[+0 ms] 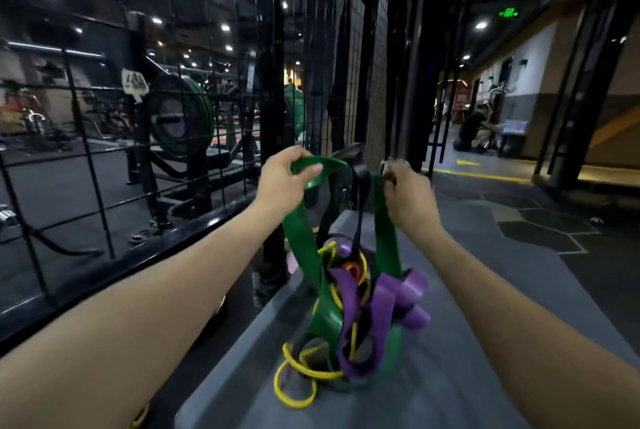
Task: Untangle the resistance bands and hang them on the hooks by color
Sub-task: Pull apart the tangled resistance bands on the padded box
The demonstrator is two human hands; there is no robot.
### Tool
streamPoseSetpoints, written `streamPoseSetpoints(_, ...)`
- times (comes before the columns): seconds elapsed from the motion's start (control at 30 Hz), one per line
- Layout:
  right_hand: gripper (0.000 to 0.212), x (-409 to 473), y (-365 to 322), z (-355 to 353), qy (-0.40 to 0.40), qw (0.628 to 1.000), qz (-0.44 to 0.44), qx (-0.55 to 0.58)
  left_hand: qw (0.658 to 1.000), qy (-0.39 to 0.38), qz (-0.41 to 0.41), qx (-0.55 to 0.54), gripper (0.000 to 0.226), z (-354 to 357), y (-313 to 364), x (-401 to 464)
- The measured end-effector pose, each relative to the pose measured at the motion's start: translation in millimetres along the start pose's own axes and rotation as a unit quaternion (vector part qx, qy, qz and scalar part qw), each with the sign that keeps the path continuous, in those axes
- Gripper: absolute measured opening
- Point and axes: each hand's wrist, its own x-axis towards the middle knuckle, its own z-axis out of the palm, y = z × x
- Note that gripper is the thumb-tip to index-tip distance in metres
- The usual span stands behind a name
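A wide green band (pixel 304 248) is lifted out of a tangled heap of bands (pixel 349 321) on a grey bench (pixel 433 376). My left hand (pixel 282 182) pinches the top of the green band's loop on the left. My right hand (pixel 407 196) grips the same loop on the right. A black band (pixel 360 193) hangs over the green loop between my hands. Purple bands (pixel 384 300), thin yellow bands (pixel 298 373) and an orange one (pixel 353 269) lie knotted below. No hooks can be made out.
A black wire-mesh wall (pixel 104 151) runs along the left, with a weight machine (pixel 180 120) behind it. A black post (pixel 273 137) stands just beyond my hands. On the right is open gym floor (pixel 536 220), with a person crouching far back (pixel 474 130).
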Motion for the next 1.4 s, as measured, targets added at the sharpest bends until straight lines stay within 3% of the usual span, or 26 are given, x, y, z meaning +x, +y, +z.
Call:
streamPoseSetpoints(0.17, 0.007, 7, 9, -14, 0.019, 0.999, -0.002, 0.025, 0.999, -0.008, -0.031, -0.012, 0.009, 16, 2, 5)
streamPoseSetpoints(0.37, 0.014, -26, 35, 14, -0.089, 0.996, 0.015, 0.0, 0.985, -0.082, -0.094, 0.122, 0.016, 15, -40, -31)
streamPoseSetpoints(0.7, 0.047, -88, 58, 68, -0.254, 0.962, 0.089, -0.041, 0.987, -0.094, -0.123, 0.043, 0.01, 12, -61, -92)
streamPoseSetpoints(0.93, 0.034, -116, 76, 100, -0.291, 0.942, 0.155, -0.064, 0.984, -0.117, -0.134, -0.031, 0.006, -10, -79, -112)
streamPoseSetpoints(1.23, 0.025, -136, 98, 111, -0.369, 0.904, 0.17, -0.134, 0.983, -0.061, -0.174, 0.025, 0.003, -17, -108, -129)
streamPoseSetpoints(1.4, 0.054, -141, 105, 106, -0.398, 0.882, 0.221, -0.121, 0.973, -0.052, -0.223, -0.006, 0.009, -8, -118, -138)
